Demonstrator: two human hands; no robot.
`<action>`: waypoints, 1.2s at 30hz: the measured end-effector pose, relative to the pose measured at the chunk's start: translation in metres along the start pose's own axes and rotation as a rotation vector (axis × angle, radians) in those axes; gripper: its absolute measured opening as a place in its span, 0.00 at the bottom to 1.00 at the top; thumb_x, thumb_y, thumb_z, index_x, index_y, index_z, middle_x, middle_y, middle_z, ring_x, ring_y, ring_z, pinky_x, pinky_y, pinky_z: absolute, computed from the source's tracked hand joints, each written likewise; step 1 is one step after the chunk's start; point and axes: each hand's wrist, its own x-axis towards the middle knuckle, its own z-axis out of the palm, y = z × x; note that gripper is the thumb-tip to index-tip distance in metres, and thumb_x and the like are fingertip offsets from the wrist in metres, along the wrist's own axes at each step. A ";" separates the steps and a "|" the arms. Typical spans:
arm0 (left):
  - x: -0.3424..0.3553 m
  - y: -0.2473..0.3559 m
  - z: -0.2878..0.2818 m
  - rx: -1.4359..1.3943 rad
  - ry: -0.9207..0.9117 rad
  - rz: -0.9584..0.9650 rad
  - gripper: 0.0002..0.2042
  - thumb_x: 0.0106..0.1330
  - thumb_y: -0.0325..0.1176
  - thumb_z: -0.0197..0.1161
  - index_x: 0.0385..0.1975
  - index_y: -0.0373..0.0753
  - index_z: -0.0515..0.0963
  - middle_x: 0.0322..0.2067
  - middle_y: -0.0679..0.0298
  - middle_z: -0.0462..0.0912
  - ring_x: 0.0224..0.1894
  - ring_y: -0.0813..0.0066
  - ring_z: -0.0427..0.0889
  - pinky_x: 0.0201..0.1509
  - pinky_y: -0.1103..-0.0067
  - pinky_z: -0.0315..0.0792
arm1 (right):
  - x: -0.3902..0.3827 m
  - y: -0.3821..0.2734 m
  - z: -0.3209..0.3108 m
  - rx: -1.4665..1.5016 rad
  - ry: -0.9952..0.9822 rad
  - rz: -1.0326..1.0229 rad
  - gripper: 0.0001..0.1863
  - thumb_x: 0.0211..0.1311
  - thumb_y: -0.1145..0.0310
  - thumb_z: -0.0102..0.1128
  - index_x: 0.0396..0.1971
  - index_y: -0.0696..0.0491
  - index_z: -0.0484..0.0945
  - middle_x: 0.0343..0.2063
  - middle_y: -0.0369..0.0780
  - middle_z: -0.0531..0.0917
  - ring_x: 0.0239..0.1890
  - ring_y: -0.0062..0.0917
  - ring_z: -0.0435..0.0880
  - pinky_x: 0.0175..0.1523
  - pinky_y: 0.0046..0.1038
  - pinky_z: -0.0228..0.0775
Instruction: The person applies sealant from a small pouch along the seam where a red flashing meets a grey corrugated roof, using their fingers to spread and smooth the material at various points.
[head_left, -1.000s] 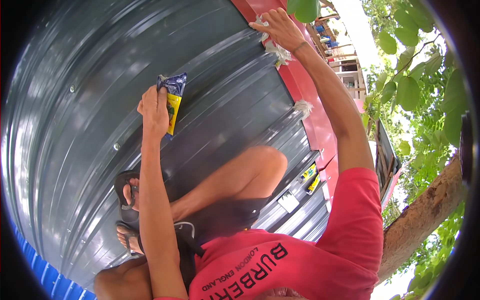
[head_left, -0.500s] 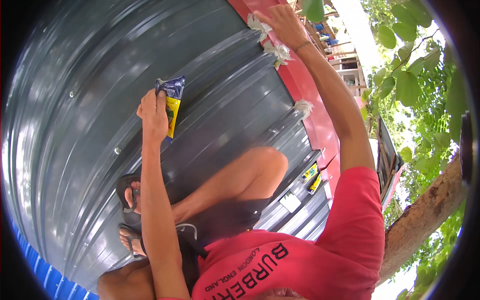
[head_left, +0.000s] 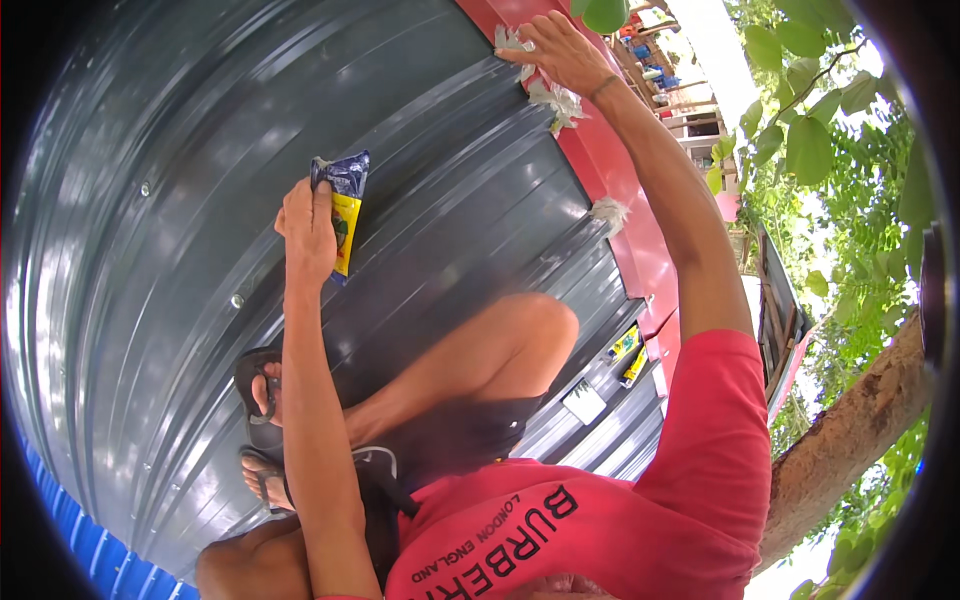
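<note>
My left hand (head_left: 308, 225) is closed around the end of a blue and yellow packet (head_left: 346, 215), held upright above the dark ribbed metal roof (head_left: 430, 150). The packet's top is crumpled, and its contents are hidden. Far off at the top, my right hand (head_left: 565, 55) reaches to the red metal edge strip (head_left: 585, 165). Its fingers are apart, at a ragged whitish lump (head_left: 510, 40) stuck where the strip meets the roof. Two similar lumps sit along the same seam: one whitish clump (head_left: 555, 103) close by and one greyish tuft (head_left: 610, 214) nearer me.
Two yellow packets (head_left: 628, 352) and a white flat piece (head_left: 584, 402) lie on the roof to the right, near the strip. My bent leg (head_left: 480, 350) and sandalled feet (head_left: 262, 395) rest on the ribs. Leaves (head_left: 810, 150) and a thick branch (head_left: 860, 430) hang at the right.
My right hand has shifted slightly down along the strip, and its fingers have come down at the farthest lump. My left hand and its packet stay almost still.
</note>
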 end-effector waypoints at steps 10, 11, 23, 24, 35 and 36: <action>-0.002 -0.001 -0.007 0.040 0.010 0.008 0.18 0.80 0.44 0.47 0.54 0.39 0.76 0.54 0.57 0.78 0.63 0.60 0.70 0.72 0.65 0.47 | 0.010 -0.003 0.017 0.038 -0.136 0.485 0.35 0.61 0.70 0.58 0.70 0.35 0.64 0.50 0.40 0.77 0.58 0.33 0.74 0.67 0.40 0.58; -0.003 0.000 -0.008 0.035 0.018 0.001 0.18 0.80 0.44 0.47 0.54 0.39 0.76 0.54 0.56 0.78 0.63 0.60 0.70 0.72 0.65 0.47 | 0.015 0.000 0.032 0.182 -0.165 0.628 0.36 0.60 0.71 0.59 0.71 0.38 0.63 0.51 0.43 0.78 0.59 0.35 0.74 0.67 0.41 0.59; 0.003 0.001 0.006 0.079 0.035 -0.039 0.20 0.79 0.44 0.48 0.59 0.35 0.75 0.51 0.51 0.80 0.56 0.55 0.75 0.63 0.64 0.64 | -0.040 -0.079 -0.084 0.983 0.450 1.666 0.38 0.64 0.69 0.53 0.74 0.58 0.53 0.45 0.51 0.81 0.45 0.39 0.80 0.53 0.40 0.70; 0.003 -0.001 -0.003 0.019 0.043 -0.053 0.20 0.79 0.44 0.48 0.58 0.35 0.75 0.49 0.52 0.81 0.53 0.57 0.76 0.61 0.66 0.65 | -0.020 -0.112 -0.113 1.172 0.453 1.655 0.38 0.66 0.69 0.53 0.75 0.58 0.53 0.35 0.47 0.85 0.34 0.31 0.84 0.43 0.33 0.77; -0.038 0.059 -0.014 -0.495 0.168 -0.151 0.28 0.79 0.49 0.52 0.62 0.26 0.69 0.49 0.55 0.79 0.47 0.70 0.79 0.51 0.73 0.75 | 0.060 -0.254 -0.197 1.796 0.715 1.080 0.57 0.62 0.74 0.61 0.77 0.52 0.26 0.34 0.48 0.84 0.36 0.40 0.84 0.51 0.35 0.77; -0.043 0.064 -0.015 -0.581 0.214 -0.170 0.30 0.79 0.50 0.52 0.63 0.25 0.67 0.51 0.54 0.78 0.49 0.69 0.79 0.53 0.73 0.75 | 0.067 -0.253 -0.205 1.898 0.695 1.058 0.56 0.61 0.76 0.60 0.78 0.52 0.26 0.35 0.49 0.83 0.36 0.41 0.84 0.52 0.37 0.76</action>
